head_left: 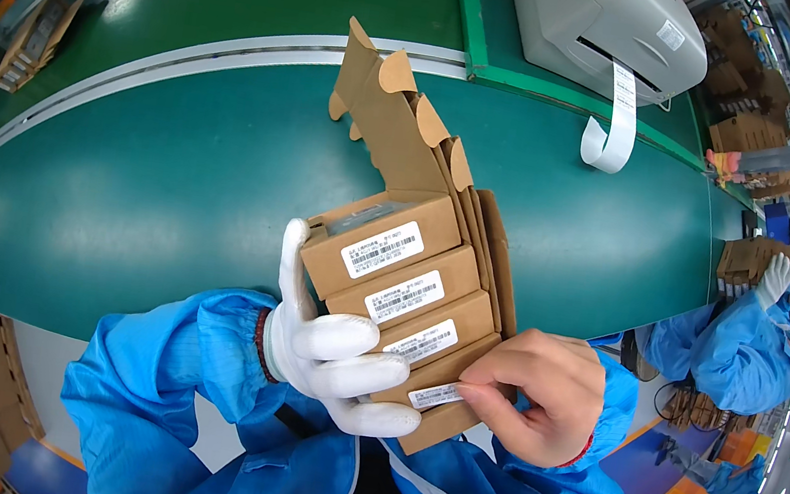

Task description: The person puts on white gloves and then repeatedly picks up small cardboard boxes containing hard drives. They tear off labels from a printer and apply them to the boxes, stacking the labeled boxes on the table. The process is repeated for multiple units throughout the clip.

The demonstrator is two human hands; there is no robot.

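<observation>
Several small brown cardboard boxes lean together in a row in front of me, each with a white printed label on the side facing me. The farthest one has its lid flap raised, and something grey shows inside. My left hand, in a white glove, grips the row from the left, its fingers across the labelled sides and one finger pointing up along the far box. With my bare right hand I pinch the right end of a white label lying against the nearest box. Whether that end is stuck down I cannot tell.
A grey label printer stands at the far right with a curling label strip. The green table has a metal rail along its back. An open carton sits far left. A blue-sleeved co-worker is at right.
</observation>
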